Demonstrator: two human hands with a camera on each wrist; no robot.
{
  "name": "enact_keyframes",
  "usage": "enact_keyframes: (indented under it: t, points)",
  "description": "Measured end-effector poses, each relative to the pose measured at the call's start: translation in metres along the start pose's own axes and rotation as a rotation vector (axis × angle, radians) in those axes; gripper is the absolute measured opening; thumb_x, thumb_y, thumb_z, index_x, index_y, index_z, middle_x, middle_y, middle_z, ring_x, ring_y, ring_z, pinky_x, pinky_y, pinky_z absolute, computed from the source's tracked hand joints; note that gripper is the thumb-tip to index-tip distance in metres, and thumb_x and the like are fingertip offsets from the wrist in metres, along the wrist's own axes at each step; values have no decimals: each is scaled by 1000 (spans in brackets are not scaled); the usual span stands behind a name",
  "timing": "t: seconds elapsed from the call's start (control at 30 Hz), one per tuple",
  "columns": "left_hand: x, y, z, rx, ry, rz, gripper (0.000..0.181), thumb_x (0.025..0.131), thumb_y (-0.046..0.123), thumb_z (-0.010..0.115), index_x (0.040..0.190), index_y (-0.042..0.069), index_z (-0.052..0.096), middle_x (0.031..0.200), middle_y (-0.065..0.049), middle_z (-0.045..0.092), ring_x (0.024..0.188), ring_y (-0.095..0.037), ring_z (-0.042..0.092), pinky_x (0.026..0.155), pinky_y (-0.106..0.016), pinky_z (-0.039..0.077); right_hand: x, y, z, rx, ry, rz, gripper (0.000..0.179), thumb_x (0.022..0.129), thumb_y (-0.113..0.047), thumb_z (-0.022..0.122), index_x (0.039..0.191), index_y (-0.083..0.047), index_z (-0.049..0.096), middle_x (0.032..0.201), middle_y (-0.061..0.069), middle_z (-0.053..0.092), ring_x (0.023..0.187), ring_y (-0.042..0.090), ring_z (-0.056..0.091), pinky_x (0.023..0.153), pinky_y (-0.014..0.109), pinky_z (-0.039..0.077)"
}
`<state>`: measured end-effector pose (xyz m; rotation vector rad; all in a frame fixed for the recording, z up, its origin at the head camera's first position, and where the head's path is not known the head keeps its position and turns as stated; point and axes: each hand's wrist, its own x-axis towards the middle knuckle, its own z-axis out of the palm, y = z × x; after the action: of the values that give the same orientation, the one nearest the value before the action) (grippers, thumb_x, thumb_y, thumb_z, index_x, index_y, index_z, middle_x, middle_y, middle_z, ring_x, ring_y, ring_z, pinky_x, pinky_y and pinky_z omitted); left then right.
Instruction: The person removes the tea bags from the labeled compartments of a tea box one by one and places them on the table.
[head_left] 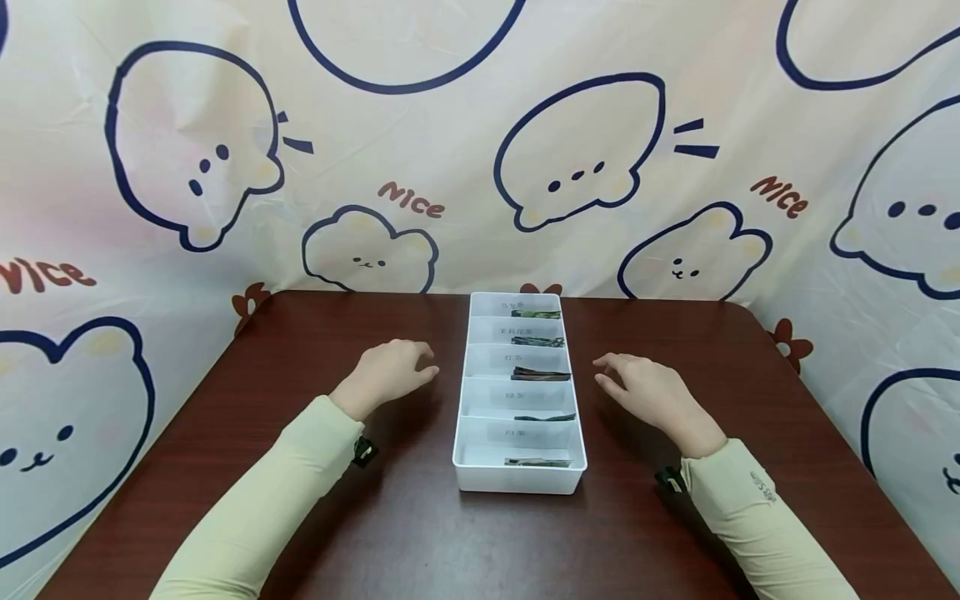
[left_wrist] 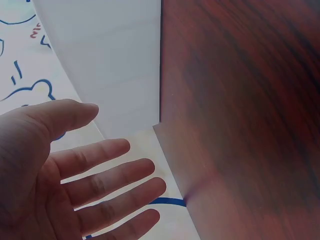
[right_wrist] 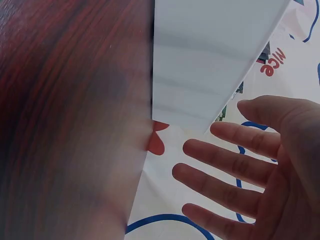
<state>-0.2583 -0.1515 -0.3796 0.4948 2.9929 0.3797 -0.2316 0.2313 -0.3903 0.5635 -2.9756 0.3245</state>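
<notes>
Pale cloth [head_left: 465,150] printed with cartoon bears and the word "Nice" fills the upper half of the head frame, hanging behind and around a dark brown table [head_left: 420,533]. Just right of the frame's centre, a white tray [head_left: 519,480] stands on the wood, its long axis running nearly straight up the picture toward the table's far edge. Slim packets lie at the right side of its five labelled compartments: green [head_left: 536,314] at the top, then mottled green [head_left: 537,342], reddish brown [head_left: 541,374], dark green [head_left: 546,417] and, at the bottom, greyish [head_left: 537,462].

One hand hovers on each side, about level with the tray's middle. From the left hand [head_left: 386,375], at centre left, the tray lies to the right; from the right hand [head_left: 652,393], at centre right, it lies to the left. Both are near its long walls, apart from them in the head view, and which is nearer cannot be told. Wrist views show fingers spread and thumbs held away, gripping nothing. Pale green sleeves [head_left: 277,492] reach in from the lower corners, with a black band [head_left: 365,452] at the left wrist.
</notes>
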Motion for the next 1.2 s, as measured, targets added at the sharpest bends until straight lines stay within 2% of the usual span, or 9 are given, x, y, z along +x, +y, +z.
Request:
enact_keyframes:
  t: [0.2,0.37,0.57,0.67,0.8,1.0,1.2]
  points:
    - [-1,0,-1,-12,9,3,39,94,35,60,123,9,64,121,-10,67,105,-27,64,88,-48,55,0,1,2,10,-11,0,31,97,-30,57,121,-11,65,111,10,70,95,24,67,80,47,57]
    - [-3,6,-6,-94,15,8,37,94,36,60,122,11,64,117,-7,68,102,-23,64,88,-44,56,0,2,2,8,-16,0,31,97,-30,57,120,-12,65,107,9,70,91,22,66,77,46,58]
    - [-8,21,-13,-307,15,46,29,94,32,62,115,12,67,112,-5,69,99,-20,64,84,-40,56,-1,1,1,12,-10,-1,29,96,-29,59,119,-12,66,106,8,71,88,21,66,74,45,58]
    - [-11,29,-13,-428,-14,39,26,94,29,63,113,13,67,112,-6,67,94,-24,65,78,-37,58,-1,1,1,14,-6,-3,28,96,-28,58,118,-12,66,105,8,71,88,21,66,74,44,57]
    - [-14,36,-10,-597,-60,-11,24,94,23,64,114,9,66,112,-10,66,88,-26,67,69,-33,61,-1,0,2,11,-5,-9,28,97,-28,58,118,-12,66,102,6,71,85,19,66,71,43,57]
    - [-16,38,-3,-837,-123,-92,27,92,12,65,117,2,63,111,-14,64,92,-25,68,68,-37,61,-2,1,2,6,-8,-11,28,97,-29,58,118,-12,66,101,5,71,84,19,65,70,43,57]
    - [-16,38,9,-987,-175,-131,27,89,4,66,116,0,62,113,-18,60,93,-26,67,71,-43,61,-2,1,2,16,-20,-2,29,97,-30,57,119,-13,66,101,5,71,82,17,63,69,41,57]
